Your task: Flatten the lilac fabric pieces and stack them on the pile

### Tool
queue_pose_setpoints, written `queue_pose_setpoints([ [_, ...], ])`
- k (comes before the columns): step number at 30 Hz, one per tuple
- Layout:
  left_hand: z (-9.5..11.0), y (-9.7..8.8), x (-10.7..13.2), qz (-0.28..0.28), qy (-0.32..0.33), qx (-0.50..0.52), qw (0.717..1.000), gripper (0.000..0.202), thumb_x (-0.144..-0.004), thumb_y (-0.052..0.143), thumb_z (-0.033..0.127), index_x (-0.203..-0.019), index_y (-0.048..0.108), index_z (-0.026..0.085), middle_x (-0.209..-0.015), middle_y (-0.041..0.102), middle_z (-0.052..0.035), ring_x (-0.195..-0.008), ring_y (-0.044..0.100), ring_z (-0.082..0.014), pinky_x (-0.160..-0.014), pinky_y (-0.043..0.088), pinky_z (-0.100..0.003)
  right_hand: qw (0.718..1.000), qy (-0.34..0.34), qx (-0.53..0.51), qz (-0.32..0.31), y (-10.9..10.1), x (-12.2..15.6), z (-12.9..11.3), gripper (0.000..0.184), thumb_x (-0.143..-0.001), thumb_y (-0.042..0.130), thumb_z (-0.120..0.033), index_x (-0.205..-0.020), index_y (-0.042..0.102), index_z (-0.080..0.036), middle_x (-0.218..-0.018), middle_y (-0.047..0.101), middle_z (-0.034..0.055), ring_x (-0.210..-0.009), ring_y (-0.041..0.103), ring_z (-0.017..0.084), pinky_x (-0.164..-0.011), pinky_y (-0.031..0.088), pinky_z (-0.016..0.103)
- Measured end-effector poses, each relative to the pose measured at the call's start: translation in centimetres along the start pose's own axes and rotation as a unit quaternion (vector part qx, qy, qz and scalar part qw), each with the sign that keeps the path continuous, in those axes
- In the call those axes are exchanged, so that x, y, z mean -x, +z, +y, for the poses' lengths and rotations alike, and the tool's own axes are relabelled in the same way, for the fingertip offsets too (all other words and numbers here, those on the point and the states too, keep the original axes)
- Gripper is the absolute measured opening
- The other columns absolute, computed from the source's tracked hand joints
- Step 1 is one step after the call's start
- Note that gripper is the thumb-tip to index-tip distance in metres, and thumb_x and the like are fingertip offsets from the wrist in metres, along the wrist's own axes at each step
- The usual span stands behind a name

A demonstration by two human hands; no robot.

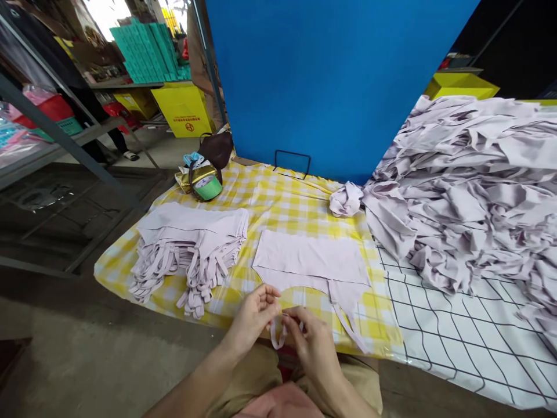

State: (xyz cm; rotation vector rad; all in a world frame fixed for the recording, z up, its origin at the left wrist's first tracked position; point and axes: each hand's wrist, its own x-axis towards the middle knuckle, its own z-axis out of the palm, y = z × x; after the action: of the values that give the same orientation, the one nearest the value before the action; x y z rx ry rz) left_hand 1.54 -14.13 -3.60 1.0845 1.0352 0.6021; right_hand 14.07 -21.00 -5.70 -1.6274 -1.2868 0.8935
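Observation:
A pale lilac garment (311, 259) lies flat on the yellow checked tablecloth (287, 206) in front of me. One of its thin straps (278, 334) hangs off the table's near edge. My left hand (255, 313) and my right hand (311, 339) both pinch this strap, fingers closed, close together just below the garment's lower edge. A second strap (348, 325) of the garment runs down to the right of my right hand.
A neat stack of the same lilac garments (191, 244) lies to the left. A big loose heap of them (470, 186) fills the right, on a white grid cloth (456, 337). A green tape roll (208, 187), a dark bag (216, 148) and a blue board (331, 75) stand behind.

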Motion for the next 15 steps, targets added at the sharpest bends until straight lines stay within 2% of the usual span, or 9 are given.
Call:
queue_pose_setpoints([
  [2,0.4,-0.3,-1.3,0.034,0.082,-0.116,0.989,0.014,-0.070,0.056,0.020,-0.083,0.054,0.016,-0.068,0.050,0.0029,-0.058,0.048,-0.0087,-0.053,0.039,-0.019,0.994,0.075,-0.080,-0.003,-0.5,-1.1,-0.1,0.024,-0.080,0.055,-0.038,-0.071,0.064,-0.018,-0.060,0.057,0.0013,-0.053,0.046,0.013,-0.052,0.034,0.026],
  [4,1.1,-0.3,-2.4,0.057,0.161,-0.232,0.958,0.012,-0.070,0.053,0.013,-0.080,0.058,0.016,-0.072,0.054,0.0010,-0.063,0.049,-0.0103,-0.060,0.041,-0.022,0.979,0.127,-0.162,-0.006,-1.0,-2.2,-0.3,0.029,-0.073,0.061,-0.045,-0.068,0.062,-0.017,-0.057,0.054,-0.0002,-0.052,0.042,0.012,-0.050,0.032,0.024],
  [7,2.2,-0.1,-3.3,0.004,0.222,-0.316,0.922,0.014,-0.074,0.053,0.012,-0.082,0.063,0.017,-0.081,0.060,-0.0013,-0.070,0.054,-0.0124,-0.067,0.042,-0.024,0.950,0.181,-0.254,-0.016,-1.6,-3.4,-0.5,0.036,-0.063,0.070,-0.050,-0.065,0.060,-0.016,-0.056,0.053,-0.0018,-0.051,0.041,0.010,-0.050,0.030,0.023],
  [10,2.8,-0.1,-3.7,-0.072,0.253,-0.347,0.901,0.015,-0.079,0.052,0.014,-0.086,0.065,0.019,-0.086,0.065,-0.0013,-0.082,0.058,-0.0143,-0.076,0.041,-0.025,0.937,0.194,-0.289,-0.034,-2.0,-4.0,-0.9,0.037,-0.063,0.070,-0.050,-0.061,0.059,-0.015,-0.054,0.051,-0.0027,-0.050,0.039,0.008,-0.050,0.028,0.022],
  [13,2.4,-0.5,-3.9,-0.090,0.293,-0.394,0.867,0.017,-0.083,0.051,0.014,-0.090,0.065,0.020,-0.090,0.069,-0.0004,-0.084,0.060,-0.0143,-0.080,0.037,-0.028,0.930,0.180,-0.310,-0.077,-2.4,-4.2,-1.0,0.037,-0.066,0.068,-0.049,-0.057,0.058,-0.015,-0.054,0.053,-0.0017,-0.051,0.039,0.008,-0.052,0.029,0.023],
  [15,1.9,-0.9,-4.0,-0.089,0.342,-0.425,0.833,0.018,-0.086,0.049,0.015,-0.094,0.064,0.020,-0.089,0.069,-0.0002,-0.082,0.061,-0.0138,-0.081,0.035,-0.030,0.921,0.182,-0.325,-0.110,-2.5,-4.3,-0.9,0.037,-0.067,0.068,-0.048,-0.057,0.057,-0.015,-0.055,0.055,-0.0007,-0.052,0.041,0.009,-0.054,0.030,0.023],
])
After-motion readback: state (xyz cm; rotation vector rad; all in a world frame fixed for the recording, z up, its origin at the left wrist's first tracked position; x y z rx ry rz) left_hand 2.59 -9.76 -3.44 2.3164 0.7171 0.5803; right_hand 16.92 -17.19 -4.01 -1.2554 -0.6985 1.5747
